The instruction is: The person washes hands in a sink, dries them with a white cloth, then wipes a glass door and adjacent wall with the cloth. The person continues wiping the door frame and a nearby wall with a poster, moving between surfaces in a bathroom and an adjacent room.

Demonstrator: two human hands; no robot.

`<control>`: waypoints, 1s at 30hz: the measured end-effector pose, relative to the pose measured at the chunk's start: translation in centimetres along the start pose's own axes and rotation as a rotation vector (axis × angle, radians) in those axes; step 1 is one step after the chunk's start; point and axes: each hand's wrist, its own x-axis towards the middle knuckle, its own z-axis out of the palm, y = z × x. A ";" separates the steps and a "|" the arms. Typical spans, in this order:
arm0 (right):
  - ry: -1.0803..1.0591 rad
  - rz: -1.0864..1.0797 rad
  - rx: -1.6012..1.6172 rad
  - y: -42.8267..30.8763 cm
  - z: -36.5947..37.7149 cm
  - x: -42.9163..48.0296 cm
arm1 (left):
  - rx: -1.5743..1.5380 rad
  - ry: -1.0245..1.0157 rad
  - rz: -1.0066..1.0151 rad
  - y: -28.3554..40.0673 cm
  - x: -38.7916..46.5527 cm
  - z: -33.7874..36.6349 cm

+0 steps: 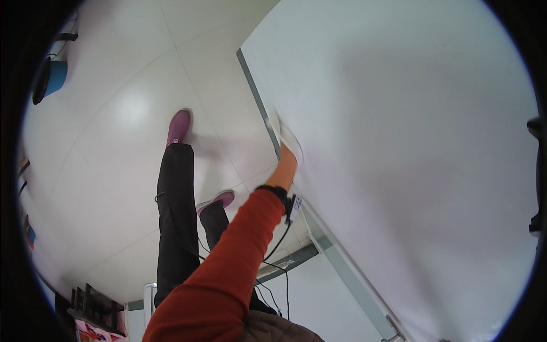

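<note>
My left hand point(285, 132) is stretched up and to the right, against or very close to a white wall point(406, 128). Something thin and white point(291, 139) wraps the fingers; blur leaves it unclear whether this is a cloth or a glove. How the fingers are held under it is hidden. Around the wrist sits a black strap point(277, 192) with a small device point(295, 208) that bears writing, and a black cable point(277, 243) runs down from it. My right hand is out of view.
A grey skirting strip point(258, 98) edges the wall above a pale tiled floor point(128, 171). A glass panel point(342, 265) with a metal handle point(395, 329) is at lower right. At left are a blue bucket point(56, 77) and a dark slatted piece of furniture point(96, 310).
</note>
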 end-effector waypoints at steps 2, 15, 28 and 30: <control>0.063 -0.001 -0.019 0.0 0.1 0.2 | 0.053 0.146 0.004 -2.1 -1.1 -2.2; 0.120 0.004 0.116 0.1 0.0 1.0 | 0.059 -0.017 0.231 3.0 3.5 4.3; 0.084 -0.073 0.087 1.4 0.8 0.1 | 0.147 -0.095 1.099 5.1 -8.9 17.7; 0.070 -0.062 0.000 1.9 0.5 0.0 | 0.161 -0.296 1.010 7.0 -9.0 21.8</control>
